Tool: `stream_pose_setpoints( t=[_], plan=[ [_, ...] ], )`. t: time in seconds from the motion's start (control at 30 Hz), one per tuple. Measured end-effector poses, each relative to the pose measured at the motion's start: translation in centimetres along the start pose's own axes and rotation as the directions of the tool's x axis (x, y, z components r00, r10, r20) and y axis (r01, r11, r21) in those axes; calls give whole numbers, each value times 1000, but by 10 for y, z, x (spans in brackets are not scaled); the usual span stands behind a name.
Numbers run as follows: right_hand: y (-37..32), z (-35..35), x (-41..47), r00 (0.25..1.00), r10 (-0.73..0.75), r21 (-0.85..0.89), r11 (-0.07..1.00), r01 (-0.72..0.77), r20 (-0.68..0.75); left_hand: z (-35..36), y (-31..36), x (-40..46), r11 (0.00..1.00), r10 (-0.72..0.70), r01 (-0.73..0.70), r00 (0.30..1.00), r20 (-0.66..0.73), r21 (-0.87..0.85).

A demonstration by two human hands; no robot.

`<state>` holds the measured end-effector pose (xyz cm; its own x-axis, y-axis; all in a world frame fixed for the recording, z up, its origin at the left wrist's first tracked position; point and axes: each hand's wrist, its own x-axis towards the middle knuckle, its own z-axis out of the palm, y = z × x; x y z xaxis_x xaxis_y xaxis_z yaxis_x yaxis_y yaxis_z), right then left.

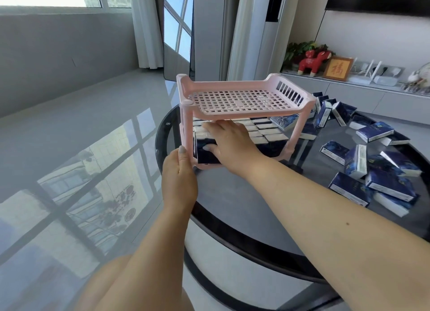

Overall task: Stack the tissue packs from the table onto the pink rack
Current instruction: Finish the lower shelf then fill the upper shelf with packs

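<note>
On the round dark glass bench (232, 199), at its far left edge, a two-tier pink rack (235, 101). Upper grid shelf bare; lower shelf packed with upright tissue packs (263, 131), white ends up, in tight rows. Right hand (229, 140) reaching in under the upper shelf, fingers curled over the top of the near-left tissue pack (206, 152), thumb pressed on its dark blue front, grasping it. Left hand (179, 178) at the rack's near-left corner, thumb up against the corner post, fingers wrapped behind it; exact grip partly hidden. Upper shelf and front post crowding the right hand's way in.

To the right on the bench, well apart from the rack, loose tissue packs (374, 131) scattered, some flat, some on edge, some leaning on each other; a pile (381, 182) near the right rim.

Beyond the bench, a low white cabinet (349, 89) with a red horse figure (313, 60), a framed character (338, 68), a white router (363, 74). Left, glossy grey floor (69, 136) mirroring windows; curtain (146, 26) behind.
</note>
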<state>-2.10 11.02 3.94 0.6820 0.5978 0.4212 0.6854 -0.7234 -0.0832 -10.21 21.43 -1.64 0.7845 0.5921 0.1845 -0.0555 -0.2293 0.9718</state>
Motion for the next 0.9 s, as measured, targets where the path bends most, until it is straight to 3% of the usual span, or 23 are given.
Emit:
stream_pose_setpoints(
  t=[0.3,0.67,0.9],
  plan=[
    [5,13,4,997,-24,2,1000,24,-74,0,1,0,1000,-8,8,1000,-15,11],
    [8,17,0,993,-37,-174,983,57,116,0,3,-1,1000,23,-23,999,-23,17],
    [3,19,-6,969,44,-263,965,22,243,3,-5,2,998,39,-37,999,-21,50]
  ],
)
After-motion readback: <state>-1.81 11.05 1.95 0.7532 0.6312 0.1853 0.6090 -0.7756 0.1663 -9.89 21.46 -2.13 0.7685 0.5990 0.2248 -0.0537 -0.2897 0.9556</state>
